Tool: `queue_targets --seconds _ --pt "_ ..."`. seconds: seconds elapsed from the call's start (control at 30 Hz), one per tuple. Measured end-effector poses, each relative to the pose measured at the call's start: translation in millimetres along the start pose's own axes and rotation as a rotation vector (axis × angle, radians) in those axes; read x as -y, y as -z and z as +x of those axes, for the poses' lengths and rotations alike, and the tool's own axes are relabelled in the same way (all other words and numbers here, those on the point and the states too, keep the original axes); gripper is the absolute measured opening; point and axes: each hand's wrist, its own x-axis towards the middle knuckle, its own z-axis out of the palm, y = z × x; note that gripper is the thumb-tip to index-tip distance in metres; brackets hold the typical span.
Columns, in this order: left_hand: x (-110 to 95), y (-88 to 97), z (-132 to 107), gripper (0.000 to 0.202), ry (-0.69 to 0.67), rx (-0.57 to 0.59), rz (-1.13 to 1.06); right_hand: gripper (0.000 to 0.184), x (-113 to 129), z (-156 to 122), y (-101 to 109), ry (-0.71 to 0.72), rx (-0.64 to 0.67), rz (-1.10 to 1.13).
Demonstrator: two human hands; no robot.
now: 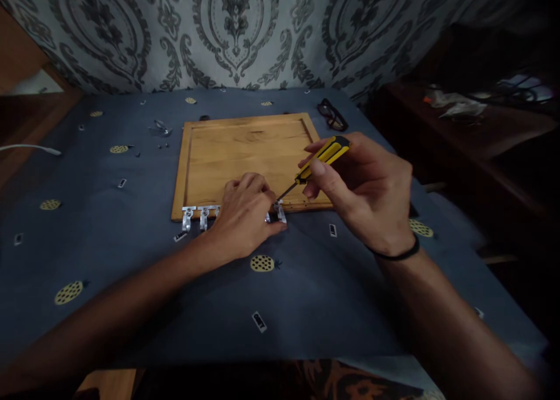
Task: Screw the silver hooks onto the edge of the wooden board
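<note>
A wooden panel with a raised frame lies flat on the cloth. Metal hinges sit in a row along its near edge, some hidden by my left hand. That hand rests over the edge with bent fingers, its index finger and thumb around the hinge farthest right. My right hand grips the yellow and black handle of a screwdriver, a black band around the wrist. The screwdriver slants down to the left, its tip at the top of that same hinge.
Blue pineapple-print cloth covers the table. Eyeglasses lie behind the panel's right corner. Small screws and a clear plastic item are at the left. A white cable enters from the left. Patterned fabric hangs behind.
</note>
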Motion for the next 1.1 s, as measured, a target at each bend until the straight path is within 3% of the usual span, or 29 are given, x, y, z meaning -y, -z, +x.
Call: queue_targets --seconds 0.3,0.63,0.77,0.9,1.1 --pt "0.9 0.1 -1.1 0.032 -0.014 0.003 0.002 0.037 1.0 1.4 -7.3 -0.016 -0.034 0.101" --pt "-1.4 2.2 -0.4 0.032 0.011 0.025 0.003 0.022 -0.3 -0.2 -3.5 -0.023 -0.002 0.086" --pt "0.9 -1.6 -0.7 0.032 -0.006 0.000 0.002 0.018 -2.2 1.3 -4.7 0.006 -0.046 0.080" --pt "2.8 -3.9 -0.9 0.031 -0.012 -0.019 0.000 0.025 -1.9 1.9 -7.7 -0.002 -0.064 0.108" --pt "2.7 -4.1 -1.1 0.032 -0.011 -0.026 -0.005 0.023 -1.1 0.8 -7.8 0.093 -0.244 0.099"
